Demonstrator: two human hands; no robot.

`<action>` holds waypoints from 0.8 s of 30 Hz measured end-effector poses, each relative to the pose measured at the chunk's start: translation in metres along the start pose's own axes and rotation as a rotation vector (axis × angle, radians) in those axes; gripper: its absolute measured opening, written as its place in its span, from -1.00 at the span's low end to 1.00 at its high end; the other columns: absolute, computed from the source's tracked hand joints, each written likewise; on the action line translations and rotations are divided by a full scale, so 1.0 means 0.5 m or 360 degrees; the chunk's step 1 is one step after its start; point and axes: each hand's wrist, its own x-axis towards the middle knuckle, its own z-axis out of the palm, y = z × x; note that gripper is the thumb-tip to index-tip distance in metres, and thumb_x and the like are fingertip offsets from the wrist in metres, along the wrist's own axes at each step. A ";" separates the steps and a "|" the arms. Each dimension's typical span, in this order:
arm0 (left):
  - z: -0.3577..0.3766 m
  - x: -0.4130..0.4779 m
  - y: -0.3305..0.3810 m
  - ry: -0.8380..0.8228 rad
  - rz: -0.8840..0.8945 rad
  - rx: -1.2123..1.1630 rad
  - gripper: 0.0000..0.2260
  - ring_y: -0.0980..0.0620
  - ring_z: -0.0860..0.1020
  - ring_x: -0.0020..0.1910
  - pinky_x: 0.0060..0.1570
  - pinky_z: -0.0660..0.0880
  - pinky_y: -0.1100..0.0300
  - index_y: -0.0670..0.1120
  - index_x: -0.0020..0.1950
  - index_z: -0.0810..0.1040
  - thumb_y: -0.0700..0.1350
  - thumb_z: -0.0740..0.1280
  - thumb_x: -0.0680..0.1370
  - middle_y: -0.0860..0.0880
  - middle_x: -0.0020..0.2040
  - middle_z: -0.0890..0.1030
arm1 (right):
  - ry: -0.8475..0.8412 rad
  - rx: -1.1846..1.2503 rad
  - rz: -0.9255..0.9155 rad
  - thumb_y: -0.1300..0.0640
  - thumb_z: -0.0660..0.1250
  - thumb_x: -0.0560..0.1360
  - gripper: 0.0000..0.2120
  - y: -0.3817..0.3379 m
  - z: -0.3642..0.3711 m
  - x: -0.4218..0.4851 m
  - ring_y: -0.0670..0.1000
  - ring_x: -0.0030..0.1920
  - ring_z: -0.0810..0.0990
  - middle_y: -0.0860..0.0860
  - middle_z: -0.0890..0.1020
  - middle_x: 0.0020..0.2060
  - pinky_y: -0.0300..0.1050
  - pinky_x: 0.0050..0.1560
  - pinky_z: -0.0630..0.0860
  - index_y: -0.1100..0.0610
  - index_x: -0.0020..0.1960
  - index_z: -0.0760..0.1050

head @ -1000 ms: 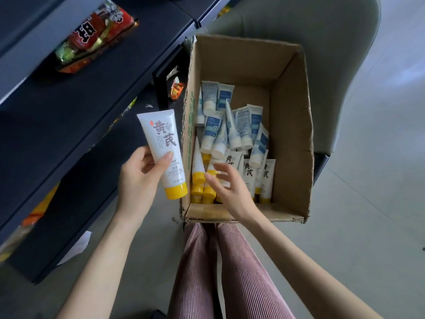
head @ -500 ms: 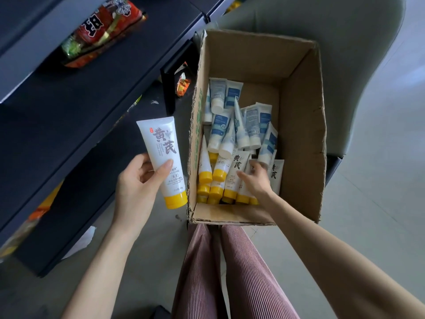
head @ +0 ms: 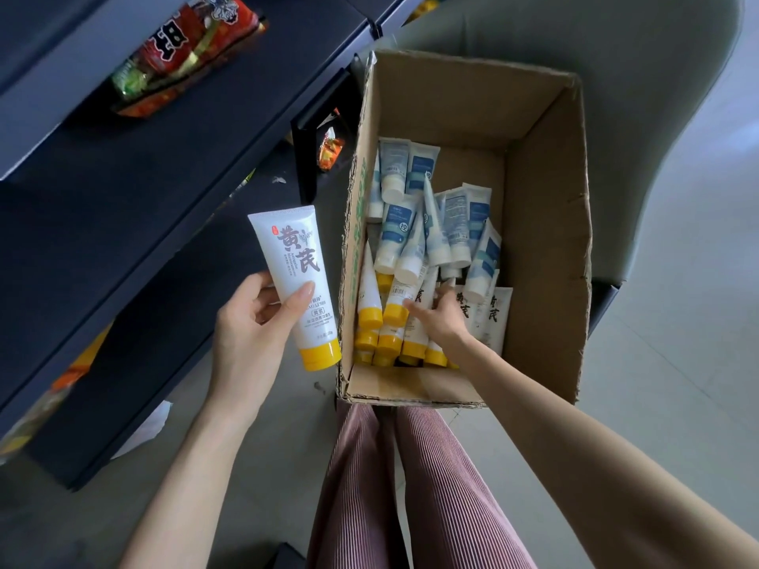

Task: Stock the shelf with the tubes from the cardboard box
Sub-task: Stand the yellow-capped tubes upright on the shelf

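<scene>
While the left hand (head: 250, 322) grips a white tube (head: 293, 264) with a yellow cap, cap down, just left of the box (head: 550, 240) and beside the dark shelf (head: 123, 190), the right hand (head: 441, 318) reaches into the box, fingers laid among the yellow-capped tubes (head: 369, 297); whether it grips one cannot be told. Farther in lie blue-labelled tubes (head: 460, 223) in a loose heap, touching them.
</scene>
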 end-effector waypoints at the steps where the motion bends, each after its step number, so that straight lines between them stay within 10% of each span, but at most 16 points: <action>1: -0.001 0.000 0.000 -0.0001 0.0001 -0.0003 -0.88 0.26 0.60 -0.08 -0.08 0.50 0.40 0.06 0.01 0.55 -0.11 0.38 0.50 0.14 -0.11 0.66 | -0.0002 -0.0083 -0.0027 0.09 0.38 0.50 -0.49 -0.002 -0.002 0.000 0.10 0.20 0.53 0.10 0.53 0.22 0.01 0.20 0.49 0.20 0.34 0.26; 10: -0.012 -0.009 0.001 0.0021 0.0010 0.0020 -0.88 0.29 0.60 -0.08 -0.12 0.48 0.45 0.09 -0.01 0.54 -0.10 0.38 0.50 0.22 -0.12 0.66 | 0.0119 -0.0162 -0.0007 0.19 0.36 0.48 -0.65 0.005 -0.002 0.024 0.11 0.13 0.57 0.11 0.59 0.15 0.05 0.17 0.53 0.19 0.25 0.44; 24: -0.029 -0.035 0.009 0.0112 0.0051 -0.0008 -0.87 0.28 0.59 -0.08 -0.06 0.50 0.41 0.08 -0.01 0.54 -0.12 0.39 0.50 0.13 -0.06 0.65 | -0.0027 0.0843 -0.0197 0.26 0.32 0.53 -0.75 -0.018 -0.078 -0.085 0.10 0.03 0.65 0.17 0.62 0.06 -0.08 -0.10 0.63 0.24 0.20 0.48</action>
